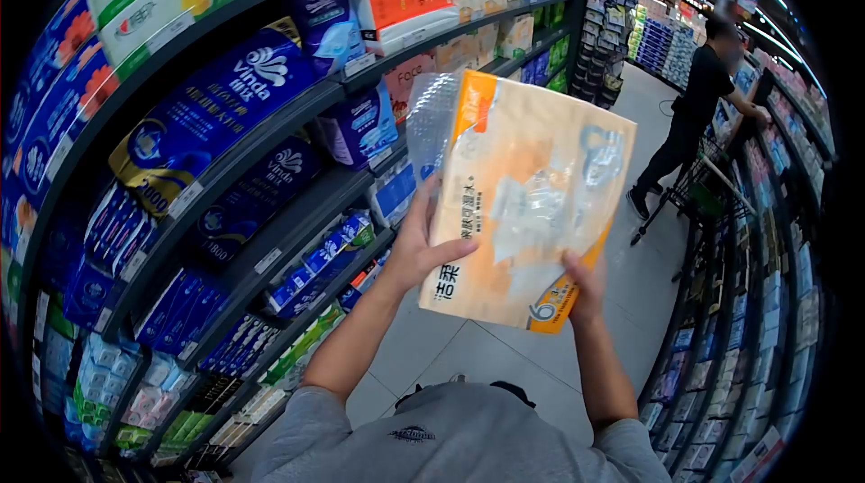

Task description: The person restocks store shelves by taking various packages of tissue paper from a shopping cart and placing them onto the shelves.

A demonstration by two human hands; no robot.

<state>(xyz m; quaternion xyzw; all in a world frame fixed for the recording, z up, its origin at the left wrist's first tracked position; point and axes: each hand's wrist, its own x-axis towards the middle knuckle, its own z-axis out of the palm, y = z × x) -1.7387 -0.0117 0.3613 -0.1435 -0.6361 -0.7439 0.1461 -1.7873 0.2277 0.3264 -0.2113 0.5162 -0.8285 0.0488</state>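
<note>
A pale orange and cream tissue package [532, 204] is held up in front of my chest, tilted, with a clear plastic flap at its upper left. My left hand [431, 244] grips its left side, with the thumb lying across the front. At the lower right edge, my right hand [586, 285] holds it with the thumb on the front face. The fingers behind the package are hidden.
Shelves [333, 95] of tissue packs curve along the left, with a large blue pack [216, 104] on one. On the right, a person in dark clothes [698, 95] stands by a shopping cart [712, 181] and reaches to another shelf row [766, 276]. Grey tiled floor [644, 285] lies between.
</note>
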